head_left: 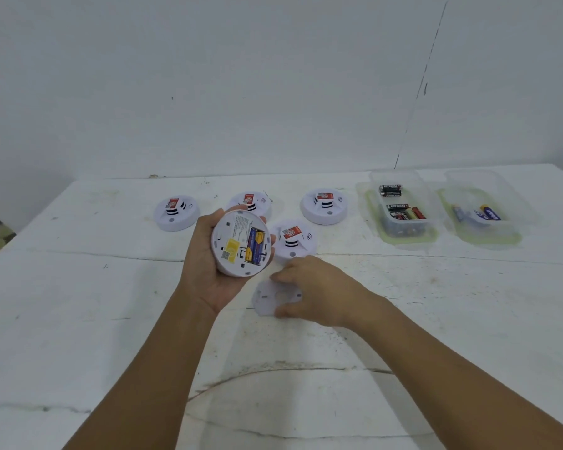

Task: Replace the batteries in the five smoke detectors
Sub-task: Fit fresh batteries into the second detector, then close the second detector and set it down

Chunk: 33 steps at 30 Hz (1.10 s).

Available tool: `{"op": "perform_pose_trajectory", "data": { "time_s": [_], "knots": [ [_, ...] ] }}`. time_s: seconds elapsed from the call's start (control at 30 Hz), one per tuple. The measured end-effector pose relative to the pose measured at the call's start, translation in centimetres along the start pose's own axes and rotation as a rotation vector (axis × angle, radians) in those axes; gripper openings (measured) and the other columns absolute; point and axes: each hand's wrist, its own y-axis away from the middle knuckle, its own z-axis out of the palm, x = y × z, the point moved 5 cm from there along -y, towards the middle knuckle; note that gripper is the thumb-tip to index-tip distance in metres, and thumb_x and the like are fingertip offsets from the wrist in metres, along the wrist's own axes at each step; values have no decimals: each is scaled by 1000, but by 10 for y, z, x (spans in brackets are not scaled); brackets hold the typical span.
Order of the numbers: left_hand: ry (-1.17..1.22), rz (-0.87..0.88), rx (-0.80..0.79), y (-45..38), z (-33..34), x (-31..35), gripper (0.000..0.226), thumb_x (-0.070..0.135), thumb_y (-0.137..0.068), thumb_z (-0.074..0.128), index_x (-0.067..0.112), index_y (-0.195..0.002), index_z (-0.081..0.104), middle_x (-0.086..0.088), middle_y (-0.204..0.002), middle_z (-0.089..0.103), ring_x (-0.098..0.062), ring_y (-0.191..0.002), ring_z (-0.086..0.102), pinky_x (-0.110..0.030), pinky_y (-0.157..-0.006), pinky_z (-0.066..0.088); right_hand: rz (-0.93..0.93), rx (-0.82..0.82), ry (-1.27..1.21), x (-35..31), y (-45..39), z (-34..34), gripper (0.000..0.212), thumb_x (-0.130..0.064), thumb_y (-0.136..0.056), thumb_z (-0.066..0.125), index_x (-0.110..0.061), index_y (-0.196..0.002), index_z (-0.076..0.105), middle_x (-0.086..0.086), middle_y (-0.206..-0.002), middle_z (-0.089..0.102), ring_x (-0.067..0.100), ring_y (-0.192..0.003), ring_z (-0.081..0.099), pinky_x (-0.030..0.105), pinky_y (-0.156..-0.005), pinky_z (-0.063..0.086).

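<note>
My left hand [208,267] grips a smoke detector [241,243] lifted above the white table [78,319], fingers curled around its rim. Its back faces up toward me, tilted a little to my right, and the battery bay is uncovered: two blue-and-yellow batteries [255,246] lie side by side in it, their long axes running from the far edge of the detector toward me. My right hand [316,293] is down on the table, thumb and fingertips pinching the round white back plate [267,298], which lies flat just below the detector I hold. Four more detectors sit face up beyond, one [293,241] just beside my hands. At the far right, two clear tubs [400,206] hold loose batteries.
</note>
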Motion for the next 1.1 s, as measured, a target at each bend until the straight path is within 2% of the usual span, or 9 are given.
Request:
{"op": "perform_pose_trajectory", "data": {
  "time_s": [0.1,0.23,0.3,0.53,0.73,0.83,0.9,1.0,1.1],
  "knots": [
    [2,-4,21,1,-4,2,35,43,-81,63,19,-103,78,-15,-125,67,-41,-120,55,-51,-107,44,-20,-46,139,-4,-2,-1,65,-52,-90,71,-18,-144,56,2,-128,60,23,-117,57,44,-96,52],
    [7,5,31,1,-8,6,35,43,-80,64,19,-101,78,-15,-122,70,-41,-116,58,-53,-113,41,-22,-20,182,-6,-5,0,47,-54,-80,74,-19,-110,66,-1,-101,55,22,-92,56,42,-79,56],
    [6,12,30,1,-9,8,35,43,-81,63,19,-101,78,-15,-118,72,-41,-115,59,-53,-112,41,-17,4,178,-3,-4,0,46,-54,-76,76,-19,-104,66,-2,-97,53,21,-89,54,41,-76,55],
    [6,33,31,-2,-14,12,32,43,-86,62,19,-101,76,-14,-117,72,-39,-114,57,-51,-106,45,39,320,58,10,2,-23,67,-54,-76,70,-23,-133,56,-7,-117,51,16,-104,52,36,-80,53],
    [34,32,-11,-6,-4,8,32,43,-92,57,20,-110,70,-13,-122,69,-34,-108,62,-50,-102,48,75,622,-251,20,13,-42,68,-54,-76,69,-21,-134,57,-10,-120,48,7,-102,54,29,-84,53],
    [5,-10,-71,-10,6,-3,42,42,-89,62,22,-125,65,-12,-132,64,-31,-119,58,-49,-105,45,-5,660,-326,10,18,-48,69,-50,-79,72,-22,-140,54,-10,-125,49,2,-109,51,24,-91,48],
    [0,-61,-102,-11,12,-13,42,42,-94,58,21,-130,62,-13,-131,63,-31,-119,59,-46,-99,48,-54,655,-326,1,20,-50,70,-46,-82,75,-25,-144,51,-10,-127,49,2,-112,51,22,-90,48],
    [23,-117,-138,-11,22,-25,33,42,-101,52,17,-119,64,-10,-112,67,-27,-101,68,-39,-83,58,-137,693,-241,-7,20,-49,63,-37,-84,79,-23,-142,57,-5,-126,53,7,-113,53,24,-88,50],
    [21,-132,-153,-12,27,-29,29,42,-98,55,17,-111,64,-9,-105,64,-27,-97,66,-41,-86,54,-188,721,-196,-6,19,-44,56,-37,-84,78,-21,-136,63,-3,-123,56,10,-109,57,29,-86,53]
  ]
}}
